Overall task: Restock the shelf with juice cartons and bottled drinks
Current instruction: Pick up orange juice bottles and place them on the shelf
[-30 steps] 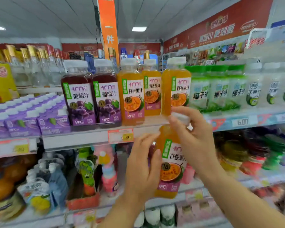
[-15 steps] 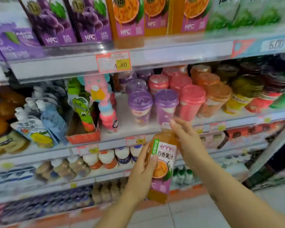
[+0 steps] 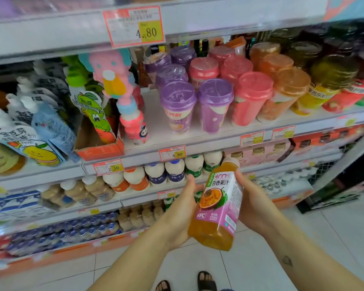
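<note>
A tall white metal shelving unit (image 3: 51,36) with several tiers is seen across most of the view, and a floor of pale glossy tiles (image 3: 261,259) is seen beneath it. On the middle tier, rows of purple-lidded plastic drink cups (image 3: 178,108), pink-lidded cups (image 3: 252,97) and orange-lidded cups (image 3: 286,93) are lined up, with printed white spouted drink pouches (image 3: 29,141) stacked to their left. On the tier below, small white round-shouldered bottles (image 3: 156,173) are ranged in a row.

A clear plastic bottle of orange juice with a pink and white passion-fruit label (image 3: 216,208) is held in front of the lower tiers, off the shelf and above the floor. It is tilted, with its pale cap pointed up towards the shelves. The bottle is gripped from both sides. The left hand (image 3: 181,208) is pressed to its left flank with the thumb raised beside the label, and the right hand (image 3: 254,206) is wrapped round its right flank with the thumb near the neck. The remaining fingers of both hands are hidden behind the bottle.

A red-edged paper price tag marked 4.80 (image 3: 135,26) is fixed to the top tier's front rail. Black open-toed sandals (image 3: 206,280) are seen at the bottom edge.
</note>
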